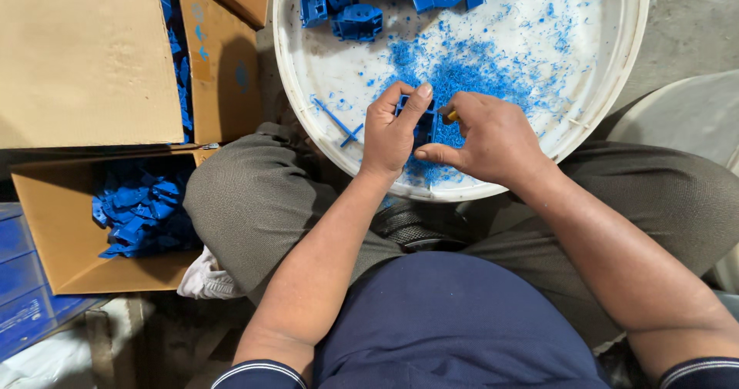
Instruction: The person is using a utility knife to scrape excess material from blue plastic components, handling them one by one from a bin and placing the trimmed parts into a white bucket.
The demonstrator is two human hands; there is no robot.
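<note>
Two hands are working a small blue plastic part over a round white tray.

At the centre of the frame the left hand (391, 131) is pinching the blue plastic part (424, 124) between thumb and fingers, just above the near rim of the white tray (616, 58). The right hand (483, 136) is curling tight around a small tool with a yellowish tip (451, 116), pressing it against the part. Blue shavings (469, 70) are lying scattered across the tray, with more blue parts (362, 4) piled at its top edge. At lower left an open cardboard box (46, 204) is holding further blue pieces.
</note>
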